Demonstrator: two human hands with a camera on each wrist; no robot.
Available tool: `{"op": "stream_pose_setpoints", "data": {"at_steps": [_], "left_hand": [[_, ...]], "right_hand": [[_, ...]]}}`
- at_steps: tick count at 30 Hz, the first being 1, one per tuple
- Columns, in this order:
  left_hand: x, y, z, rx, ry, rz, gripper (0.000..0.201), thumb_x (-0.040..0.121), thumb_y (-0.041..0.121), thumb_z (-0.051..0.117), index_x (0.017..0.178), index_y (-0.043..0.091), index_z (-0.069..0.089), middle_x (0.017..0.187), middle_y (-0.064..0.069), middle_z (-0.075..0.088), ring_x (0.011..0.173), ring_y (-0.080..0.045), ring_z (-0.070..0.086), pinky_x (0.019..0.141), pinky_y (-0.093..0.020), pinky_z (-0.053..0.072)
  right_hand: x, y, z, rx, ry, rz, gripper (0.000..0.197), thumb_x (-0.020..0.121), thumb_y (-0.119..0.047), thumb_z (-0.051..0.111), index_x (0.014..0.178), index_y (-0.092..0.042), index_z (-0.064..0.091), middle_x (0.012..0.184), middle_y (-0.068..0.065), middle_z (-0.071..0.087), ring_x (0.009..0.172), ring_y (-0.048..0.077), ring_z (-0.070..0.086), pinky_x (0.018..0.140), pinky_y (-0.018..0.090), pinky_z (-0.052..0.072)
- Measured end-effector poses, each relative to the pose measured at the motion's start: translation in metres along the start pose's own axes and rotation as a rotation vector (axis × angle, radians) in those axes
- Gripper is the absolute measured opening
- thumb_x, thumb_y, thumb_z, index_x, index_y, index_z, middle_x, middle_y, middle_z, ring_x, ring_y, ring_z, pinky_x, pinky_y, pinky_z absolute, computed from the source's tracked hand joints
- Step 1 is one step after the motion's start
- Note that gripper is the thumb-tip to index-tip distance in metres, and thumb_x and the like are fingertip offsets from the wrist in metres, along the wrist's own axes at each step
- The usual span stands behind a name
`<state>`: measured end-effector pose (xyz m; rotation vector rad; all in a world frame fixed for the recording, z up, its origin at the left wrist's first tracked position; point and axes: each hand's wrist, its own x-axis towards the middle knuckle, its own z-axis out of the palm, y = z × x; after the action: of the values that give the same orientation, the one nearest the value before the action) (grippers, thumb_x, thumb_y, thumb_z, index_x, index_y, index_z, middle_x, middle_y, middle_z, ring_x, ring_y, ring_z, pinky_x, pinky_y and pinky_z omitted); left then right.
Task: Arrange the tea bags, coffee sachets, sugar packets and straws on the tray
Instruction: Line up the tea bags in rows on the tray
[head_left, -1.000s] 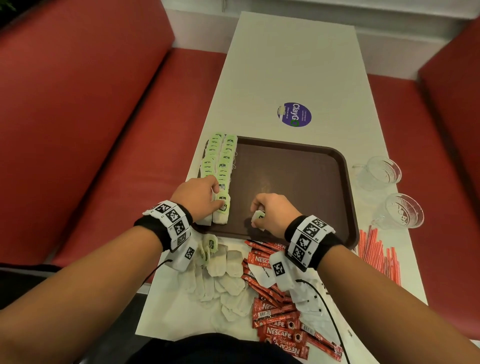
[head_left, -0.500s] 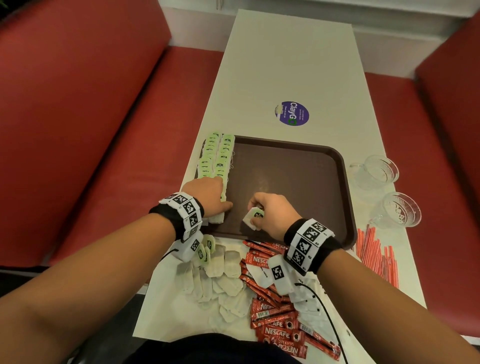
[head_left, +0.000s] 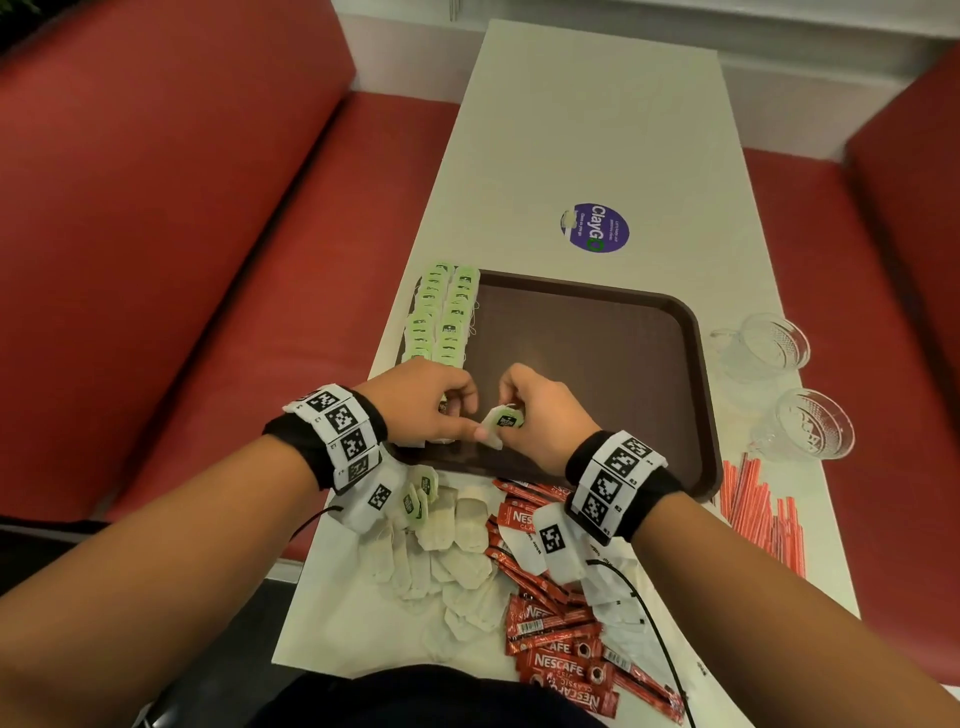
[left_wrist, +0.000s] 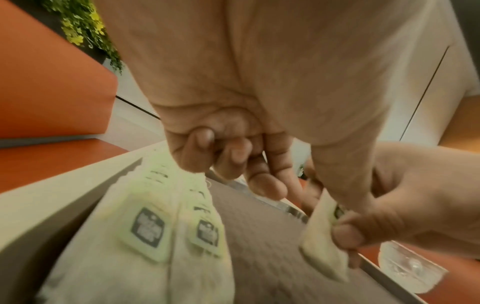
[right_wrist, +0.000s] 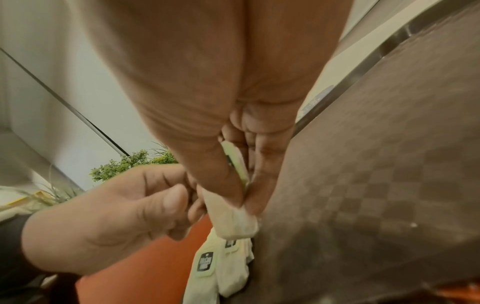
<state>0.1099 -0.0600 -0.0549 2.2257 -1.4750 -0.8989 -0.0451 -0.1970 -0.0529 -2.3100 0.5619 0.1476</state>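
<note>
A long white table (head_left: 597, 130) runs between red bench seats (head_left: 171, 218), a purple sticker (head_left: 595, 227) at mid-length. On the brown tray (head_left: 597, 364), tea bags (head_left: 447, 317) line the left edge in two rows. The right hand (head_left: 540, 410) pinches a tea bag (head_left: 500, 423) above the tray's near edge; the left hand (head_left: 423, 402) curls beside it, thumb touching the bag. Coffee sachets (head_left: 556, 654) and loose tea bags (head_left: 457, 551) lie nearest; straws (head_left: 758, 504) and two glass cups (head_left: 789, 384) are on the right.
</note>
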Motion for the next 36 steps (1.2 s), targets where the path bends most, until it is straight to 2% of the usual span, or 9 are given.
{"op": "stream_pose_setpoints", "data": {"at_steps": [4,9,11,17,20,23,26,30,36], "left_hand": [[-0.004,0.006,0.003,0.020,0.105,0.105,0.019,0.088,0.044,0.070,0.094,0.027,0.069,0.083,0.016,0.063,0.075,0.001,0.054,0.066,-0.019,0.038],[-0.013,-0.002,-0.001,-0.074,0.193,0.008,0.009,0.090,0.031,0.072,0.089,0.023,0.069,0.073,0.017,0.063,0.060,0.001,0.051,0.061,-0.018,0.040],[-0.016,-0.011,0.001,-0.056,0.187,-0.086,0.010,0.089,0.033,0.073,0.089,0.024,0.068,0.080,0.012,0.066,0.070,-0.005,0.057,0.068,-0.026,0.047],[-0.019,-0.029,0.016,0.028,0.100,-0.237,0.029,0.087,0.032,0.074,0.113,0.024,0.065,0.082,0.013,0.065,0.074,-0.003,0.056,0.062,-0.019,0.039],[-0.019,-0.032,0.018,-0.033,0.182,-0.282,0.030,0.081,0.029,0.080,0.106,0.023,0.064,0.078,0.009,0.068,0.069,-0.002,0.058,0.065,-0.021,0.044],[-0.018,-0.033,0.018,-0.110,0.196,-0.344,0.034,0.074,0.026,0.086,0.097,0.024,0.061,0.073,0.007,0.071,0.070,-0.008,0.066,0.074,-0.030,0.054],[-0.016,-0.029,0.020,-0.068,0.172,-0.366,0.035,0.072,0.028,0.087,0.094,0.025,0.059,0.074,0.009,0.068,0.070,-0.007,0.062,0.068,-0.026,0.050],[-0.012,-0.025,0.023,0.031,0.191,-0.380,0.033,0.074,0.034,0.084,0.088,0.029,0.054,0.077,0.009,0.069,0.079,-0.013,0.064,0.076,-0.032,0.053],[-0.012,-0.013,0.023,0.293,0.165,-0.394,0.040,0.076,0.060,0.073,0.078,0.028,0.049,0.078,0.007,0.059,0.077,-0.019,0.059,0.065,-0.030,0.046]], "right_hand": [[0.001,-0.008,0.004,0.086,0.026,-0.071,0.038,0.080,-0.016,0.076,0.091,-0.018,0.039,0.081,0.002,0.061,0.066,0.019,0.058,0.060,0.035,0.049],[0.003,-0.012,0.008,0.120,0.044,-0.069,0.048,0.076,-0.015,0.081,0.101,-0.019,0.039,0.085,0.001,0.061,0.069,0.018,0.061,0.064,0.034,0.053],[0.001,-0.009,0.010,0.058,-0.010,-0.044,0.049,0.074,-0.025,0.083,0.101,-0.024,0.043,0.088,-0.004,0.059,0.076,0.017,0.061,0.070,0.036,0.055],[-0.013,-0.009,0.017,-0.250,-0.346,-0.121,0.030,0.080,-0.038,0.079,0.100,-0.022,0.064,0.086,-0.009,0.064,0.079,0.012,0.061,0.077,0.035,0.055],[-0.018,-0.011,0.022,-0.367,-0.399,-0.122,0.033,0.078,-0.047,0.077,0.100,-0.024,0.068,0.076,-0.014,0.058,0.074,0.011,0.058,0.074,0.032,0.054],[-0.020,-0.014,0.025,-0.447,-0.456,-0.112,0.043,0.072,-0.058,0.077,0.103,-0.027,0.072,0.084,-0.010,0.063,0.080,0.015,0.062,0.074,0.032,0.055],[-0.022,-0.017,0.030,-0.509,-0.526,-0.125,0.053,0.068,-0.060,0.080,0.110,-0.028,0.072,0.086,-0.009,0.064,0.080,0.017,0.062,0.072,0.030,0.052],[-0.028,-0.018,0.038,-0.601,-0.547,-0.148,0.059,0.068,-0.061,0.080,0.114,-0.027,0.068,0.084,-0.008,0.064,0.080,0.018,0.060,0.070,0.030,0.051],[-0.032,-0.017,0.042,-0.596,-0.546,-0.169,0.041,0.079,-0.053,0.072,0.110,-0.027,0.070,0.097,-0.004,0.071,0.080,0.019,0.061,0.074,0.032,0.055]]}}
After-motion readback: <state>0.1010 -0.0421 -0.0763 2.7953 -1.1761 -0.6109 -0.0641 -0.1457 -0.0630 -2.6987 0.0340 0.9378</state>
